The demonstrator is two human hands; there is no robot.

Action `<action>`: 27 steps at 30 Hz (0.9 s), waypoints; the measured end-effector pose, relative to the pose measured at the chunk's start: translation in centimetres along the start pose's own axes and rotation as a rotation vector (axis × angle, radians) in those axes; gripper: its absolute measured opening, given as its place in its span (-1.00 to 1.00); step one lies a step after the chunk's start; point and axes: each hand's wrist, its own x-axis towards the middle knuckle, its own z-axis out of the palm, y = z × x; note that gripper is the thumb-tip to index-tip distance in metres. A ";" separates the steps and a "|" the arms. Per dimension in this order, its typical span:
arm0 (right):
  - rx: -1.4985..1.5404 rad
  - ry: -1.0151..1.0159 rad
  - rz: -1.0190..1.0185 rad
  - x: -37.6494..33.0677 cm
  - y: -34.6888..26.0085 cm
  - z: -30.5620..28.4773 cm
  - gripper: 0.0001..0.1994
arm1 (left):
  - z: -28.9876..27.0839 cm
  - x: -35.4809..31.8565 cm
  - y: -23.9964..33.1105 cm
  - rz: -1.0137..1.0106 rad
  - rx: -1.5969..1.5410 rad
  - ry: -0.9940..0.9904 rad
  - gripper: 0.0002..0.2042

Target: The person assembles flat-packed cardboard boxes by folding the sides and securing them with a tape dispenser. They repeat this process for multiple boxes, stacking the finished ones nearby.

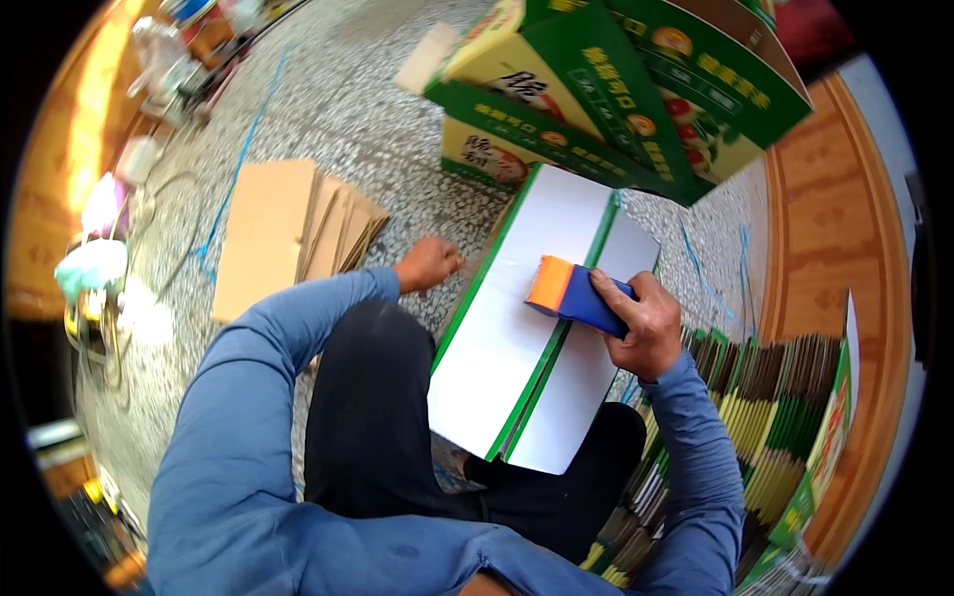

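Note:
A carton [497, 338] with white flaps and green edges lies across my lap, its flaps meeting along a narrow gap. My right hand [648, 323] grips a blue-and-orange block-shaped tool [579, 294] by its blue end. The tool's orange end is over the white flap, close to the gap between the flaps; its exact kind cannot be made out. To the left of the carton, my left hand [429, 264] is curled closed beside the carton's far left edge, with nothing visible in it.
Brown cardboard sheets [263, 233] lie on the speckled floor at left. Printed green-and-yellow cartons [556, 109] stand piled beyond the lap. Many flattened cartons [785, 417] are stacked upright at right, by a wooden panel [825, 219]. Bags and cords [94, 268] clutter the far left.

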 end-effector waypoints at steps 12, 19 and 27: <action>0.042 0.067 0.018 -0.7 1.0 0.2 -0.31 | 3.6 0.7 -3.1 0.150 0.622 -0.263 -0.70; 0.066 0.071 0.026 -1.4 0.9 0.0 -0.37 | -3.3 9.9 21.8 0.928 0.215 0.376 -0.74; 0.111 0.037 -0.067 -1.7 0.6 0.5 -0.30 | 6.0 11.9 25.0 1.347 0.728 -0.342 -0.50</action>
